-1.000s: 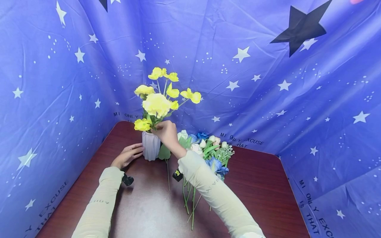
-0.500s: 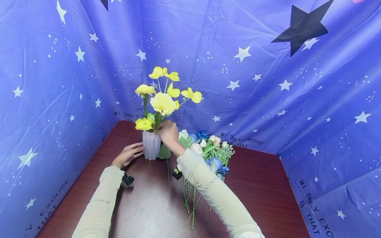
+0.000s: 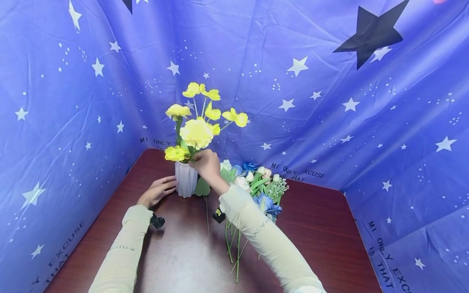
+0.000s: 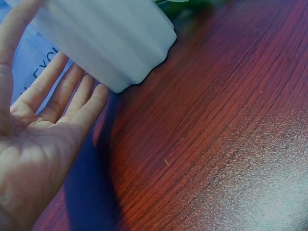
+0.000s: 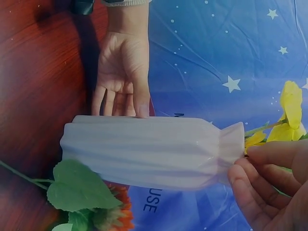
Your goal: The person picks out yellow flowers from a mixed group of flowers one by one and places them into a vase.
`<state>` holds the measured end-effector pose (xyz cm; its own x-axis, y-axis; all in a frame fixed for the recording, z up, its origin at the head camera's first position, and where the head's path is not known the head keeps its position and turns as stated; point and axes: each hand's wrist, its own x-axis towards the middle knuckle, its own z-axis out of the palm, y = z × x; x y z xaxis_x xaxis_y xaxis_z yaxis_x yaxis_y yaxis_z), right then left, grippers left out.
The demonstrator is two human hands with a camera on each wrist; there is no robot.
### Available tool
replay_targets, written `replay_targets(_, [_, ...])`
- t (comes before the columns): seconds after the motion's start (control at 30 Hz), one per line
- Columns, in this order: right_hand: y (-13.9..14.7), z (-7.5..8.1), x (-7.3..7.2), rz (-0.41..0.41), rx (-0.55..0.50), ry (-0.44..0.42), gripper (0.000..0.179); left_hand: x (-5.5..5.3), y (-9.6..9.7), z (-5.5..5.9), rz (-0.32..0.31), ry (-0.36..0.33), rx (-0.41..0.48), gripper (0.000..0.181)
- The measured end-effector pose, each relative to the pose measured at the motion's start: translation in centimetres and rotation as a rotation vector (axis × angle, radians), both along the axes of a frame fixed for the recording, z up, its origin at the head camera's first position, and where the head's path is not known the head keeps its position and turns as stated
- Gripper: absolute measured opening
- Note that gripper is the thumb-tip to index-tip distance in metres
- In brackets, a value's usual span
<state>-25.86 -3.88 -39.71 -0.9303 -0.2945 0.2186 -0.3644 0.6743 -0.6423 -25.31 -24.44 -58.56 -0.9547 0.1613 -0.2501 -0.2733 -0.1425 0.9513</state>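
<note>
A white fluted vase point(image 3: 186, 182) stands upright on the table and holds several yellow flowers. My left hand point(image 3: 156, 192) rests its nearly straight fingertips against the vase's left side; the left wrist view shows the palm turned up beside the vase point(image 4: 120, 43). At the vase's mouth, my right hand point(image 3: 207, 165) pinches the stem of a large pale-yellow carnation point(image 3: 197, 133). In the right wrist view, thumb and fingers of the right hand point(image 5: 274, 190) meet by the rim. The stem's lower end is hidden.
Right of the vase lies a pile of white and blue flowers point(image 3: 264, 201), stems toward the near side. A green leaf point(image 5: 79, 185) and an orange flower point(image 5: 124, 207) lie close to the vase. A star-patterned blue curtain point(image 3: 234, 61) surrounds the table point(image 3: 311, 228).
The big carnation swung right, then partly back left and slightly lower, as the right hand shifted a little at the vase's mouth. The left hand stayed at the vase.
</note>
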Motion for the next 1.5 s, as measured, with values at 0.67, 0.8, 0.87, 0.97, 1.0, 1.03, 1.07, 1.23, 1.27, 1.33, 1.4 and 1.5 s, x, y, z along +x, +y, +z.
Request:
replay_targets(0.67, [0.3, 0.4, 1.0, -0.033, -0.195, 0.078, 0.011, -0.1, 0.1, 0.1, 0.015, -0.008, -0.003, 0.070])
replay_targets(0.8, [0.5, 0.7, 1.3, -0.021, -0.248, 0.079, 0.012, 0.0, 0.1, 0.3, 0.019, -0.004, -0.009, 0.070])
replay_targets(0.87, [0.5, 0.8, 1.3, -0.013, -0.270, 0.078, 0.012, 0.0, 0.1, 0.3, 0.023, -0.007, -0.006, 0.070])
replay_targets(0.97, [0.6, 0.8, 1.3, -0.005, -0.282, 0.087, 0.010, 0.1, 0.1, 0.3, 0.013, -0.002, -0.002, 0.069])
replay_targets(1.0, [0.5, 0.8, 1.3, -0.004, -0.284, 0.091, 0.009, 0.1, 0.1, 0.2, 0.014, -0.006, 0.004, 0.069])
replay_targets(1.03, [0.5, 0.8, 1.2, -0.005, -0.284, 0.095, 0.009, 0.0, 0.1, 0.2, 0.014, -0.009, 0.009, 0.069])
replay_targets(1.07, [0.5, 0.9, 1.2, -0.006, -0.285, 0.097, 0.008, 0.0, 0.1, 0.2, 0.012, -0.011, 0.010, 0.070])
replay_targets(1.23, [0.4, 1.3, 0.9, -0.024, -0.256, 0.086, 0.006, 0.0, 0.2, 0.1, 0.016, -0.016, 0.007, 0.072])
replay_targets(1.27, [0.4, 1.4, 0.8, -0.027, -0.244, 0.079, 0.006, 0.0, 0.2, 0.1, 0.016, -0.013, 0.005, 0.072])
replay_targets(1.33, [0.3, 1.7, 0.7, -0.033, -0.223, 0.051, 0.005, 0.0, 0.1, 0.0, 0.029, -0.019, 0.008, 0.071])
replay_targets(1.4, [0.3, 2.1, 0.6, -0.039, -0.197, 0.024, 0.005, 0.0, 0.1, 0.0, 0.028, -0.019, 0.002, 0.071])
replay_targets(1.5, [0.2, 2.5, 0.4, -0.046, -0.165, -0.020, 0.005, -0.1, 0.1, 0.1, 0.029, -0.030, -0.003, 0.070])
